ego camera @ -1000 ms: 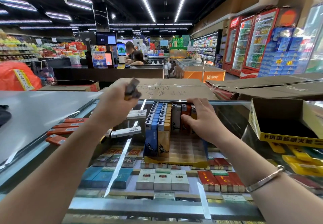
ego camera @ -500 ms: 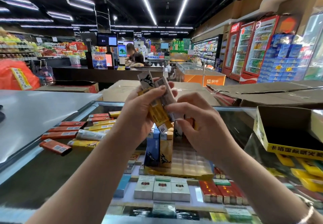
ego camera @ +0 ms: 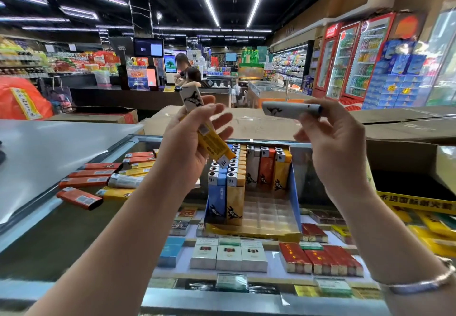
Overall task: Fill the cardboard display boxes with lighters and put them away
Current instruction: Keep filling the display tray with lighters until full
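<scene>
Fingers of our left hand (ego camera: 190,147) curl round two lighters, yellow (ego camera: 212,140) and white (ego camera: 191,98); our right hand (ego camera: 335,143) pinches one white lighter (ego camera: 291,110). Loose lighters (ego camera: 98,177), roughly ten, lie along the counter's left edge. We're mid-fill: next, slot them into the display box (ego camera: 294,192) mid-counter, its front cells empty.
</scene>
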Demonstrator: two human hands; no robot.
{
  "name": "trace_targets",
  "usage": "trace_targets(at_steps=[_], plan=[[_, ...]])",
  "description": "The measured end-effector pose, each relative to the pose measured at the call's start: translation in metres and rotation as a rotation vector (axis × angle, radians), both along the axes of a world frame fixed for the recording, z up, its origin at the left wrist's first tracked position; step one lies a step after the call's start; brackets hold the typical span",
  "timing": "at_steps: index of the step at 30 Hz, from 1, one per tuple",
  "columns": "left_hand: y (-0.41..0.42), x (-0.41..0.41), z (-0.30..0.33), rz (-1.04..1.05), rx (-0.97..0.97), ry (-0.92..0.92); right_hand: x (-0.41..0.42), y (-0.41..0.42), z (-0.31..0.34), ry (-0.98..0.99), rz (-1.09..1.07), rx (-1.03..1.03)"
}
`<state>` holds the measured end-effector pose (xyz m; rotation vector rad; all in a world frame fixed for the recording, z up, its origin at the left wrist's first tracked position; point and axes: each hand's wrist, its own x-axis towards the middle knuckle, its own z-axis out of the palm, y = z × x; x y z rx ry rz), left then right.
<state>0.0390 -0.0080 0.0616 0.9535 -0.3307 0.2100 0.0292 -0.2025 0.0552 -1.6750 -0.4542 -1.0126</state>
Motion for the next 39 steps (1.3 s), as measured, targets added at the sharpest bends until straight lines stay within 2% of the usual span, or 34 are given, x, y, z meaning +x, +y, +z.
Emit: trace_targets(at_steps=[4, 9, 12, 19, 26, 31, 36, 39], plan=[[0.005, 0.005, -0.002, 0.092, -0.015, 0.07, 0.012, -0.006, -0.008, 0.103, -0.018, -0.046], [0.006, 0.006, -0.004, 0.15, 0.141, 0.08, 0.017, 0.003, -0.021, 0.132, -0.004, -0.318], [0.008, 0.008, -0.006, 0.187, 0.187, 0.148, 0.017, 0.011, -0.028, 0.108, -0.042, -0.459], [0.011, 0.015, -0.011, 0.15, 0.092, 0.238, 0.02, 0.02, -0.031, 0.08, -0.129, -0.686], [0.011, 0.016, -0.012, 0.055, 0.044, 0.286, 0.03, 0.023, -0.036, 0.019, -0.306, -0.749], [0.011, 0.015, -0.011, 0.06, 0.028, 0.295, 0.03, 0.027, -0.036, 0.015, -0.229, -0.731], [0.012, 0.015, -0.011, 0.089, 0.035, 0.314, 0.027, 0.028, -0.033, 0.065, -0.152, -0.608], [0.013, 0.016, -0.012, 0.1, 0.023, 0.308, 0.028, 0.027, -0.035, 0.067, -0.205, -0.681]])
